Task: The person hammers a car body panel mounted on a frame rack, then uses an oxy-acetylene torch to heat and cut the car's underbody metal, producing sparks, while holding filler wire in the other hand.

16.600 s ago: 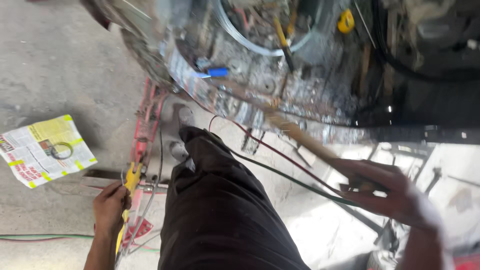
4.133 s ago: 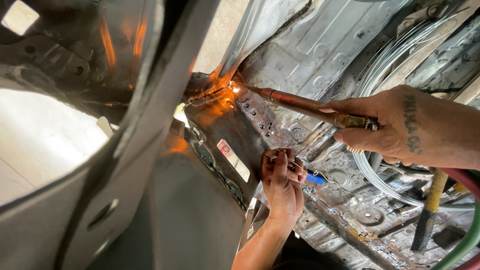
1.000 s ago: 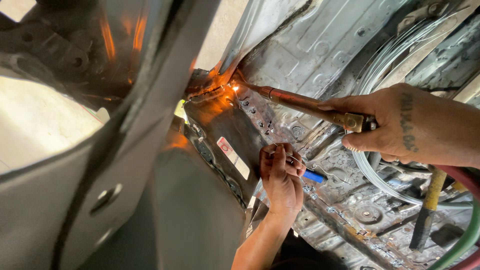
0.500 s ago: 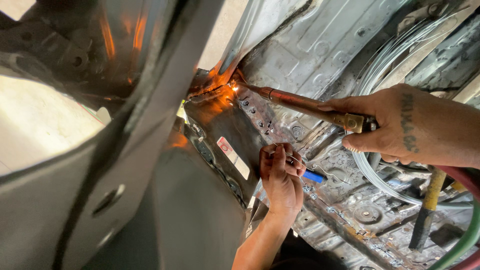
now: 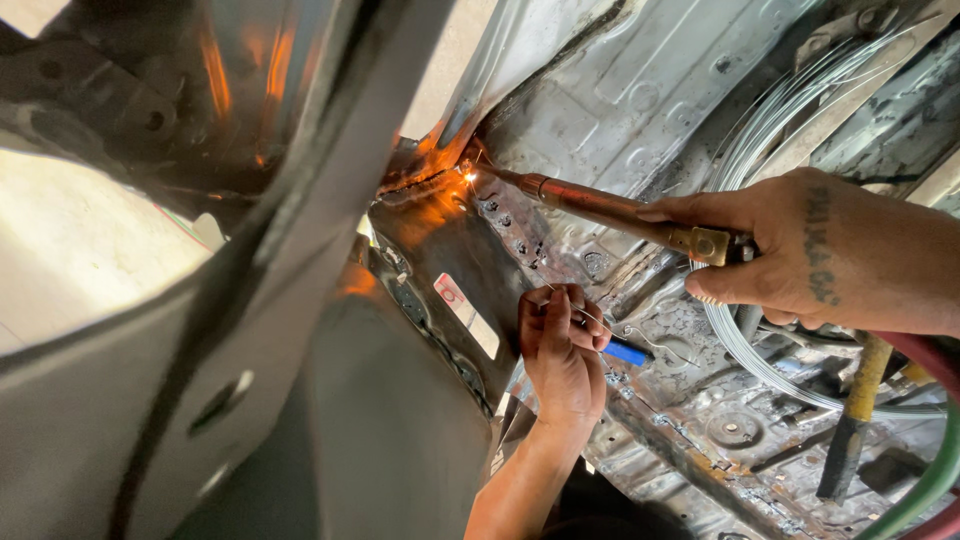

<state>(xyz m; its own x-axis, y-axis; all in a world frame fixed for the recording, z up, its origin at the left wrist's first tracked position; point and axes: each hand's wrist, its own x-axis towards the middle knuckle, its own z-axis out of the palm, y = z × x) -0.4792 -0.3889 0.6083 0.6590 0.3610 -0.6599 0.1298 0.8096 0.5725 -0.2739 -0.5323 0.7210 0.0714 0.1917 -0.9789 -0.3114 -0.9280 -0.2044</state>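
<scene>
Head view shows the right hand [image 5: 810, 250] clamped on the brass valve end of a long copper-coloured torch [image 5: 600, 208] whose tip burns at a glowing orange seam [image 5: 440, 180] in the far middle, while its red and green hoses [image 5: 930, 480] run off the right edge. Lower down, the left hand [image 5: 562, 345] pinches a thin wire filler rod [image 5: 620, 330], too fine to trace fully, beside a half-hidden small blue object [image 5: 628, 352]. Left of that hand, a white rectangular label with a red mark [image 5: 462, 310] sits on the dark scorched steel panel [image 5: 440, 270]; a coil of silver wire [image 5: 760, 330] lies partly behind the right hand.
</scene>
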